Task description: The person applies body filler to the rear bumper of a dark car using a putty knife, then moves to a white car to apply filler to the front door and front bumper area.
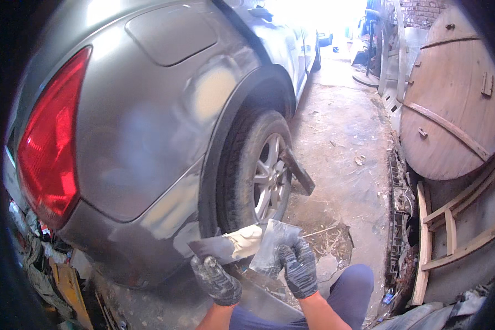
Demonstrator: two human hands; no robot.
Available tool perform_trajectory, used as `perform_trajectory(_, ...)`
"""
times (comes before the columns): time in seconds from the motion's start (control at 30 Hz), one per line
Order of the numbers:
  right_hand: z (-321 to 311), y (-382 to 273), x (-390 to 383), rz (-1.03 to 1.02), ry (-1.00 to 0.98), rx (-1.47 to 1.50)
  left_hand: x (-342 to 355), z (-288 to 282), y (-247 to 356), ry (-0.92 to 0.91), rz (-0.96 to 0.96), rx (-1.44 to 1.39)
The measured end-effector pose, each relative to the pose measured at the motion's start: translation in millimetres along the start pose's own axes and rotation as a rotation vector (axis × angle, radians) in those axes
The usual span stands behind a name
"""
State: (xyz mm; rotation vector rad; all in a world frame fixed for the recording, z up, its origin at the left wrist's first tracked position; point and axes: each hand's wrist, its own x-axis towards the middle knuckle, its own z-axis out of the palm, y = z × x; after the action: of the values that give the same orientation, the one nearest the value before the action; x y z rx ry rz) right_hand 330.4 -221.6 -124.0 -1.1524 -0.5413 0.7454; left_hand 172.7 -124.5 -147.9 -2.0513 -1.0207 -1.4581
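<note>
In my gloved left hand (217, 281) is a dark flat filler spreader (208, 247), its far end loaded with a lump of cream-coloured body filler (243, 240). My right hand (300, 270), also in a dark, dusty glove, grips a wide grey spreader (279, 235) close beside the filler. Whether that blade touches the lump I cannot tell. Both hands are low in front of the rear wheel (267, 170) of a grey car. Pale filler patches show on its body: one above the wheel arch (213, 93), another low on the bumper (173, 203).
A dark bar (298, 171) leans against the wheel. The red tail light (58, 143) is at the left. Along the right stand a round wooden board (451, 104) and a wooden frame (451, 234). Dry debris (335, 245) lies on the concrete floor (346, 137).
</note>
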Motion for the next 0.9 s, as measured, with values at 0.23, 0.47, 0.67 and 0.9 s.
perform_trajectory(0.23, -47, -85, 56, 0.088, 0.114, -0.157, 69, 21, 71, -0.239, 0.225, -0.185)
perform_trajectory(0.47, -93, -248, 105, 0.118, 0.190, -0.257, 255, 17, 185, -0.719, 0.198, -0.665)
perform_trajectory(0.67, -117, -356, 152, 0.114, 0.206, -0.391, 370, 27, 253, -0.588, 0.636, -0.504)
perform_trajectory(0.9, -139, -488, 227, 0.011, 0.202, -0.433, 469, 51, 321, -0.798, 0.545, -0.435)
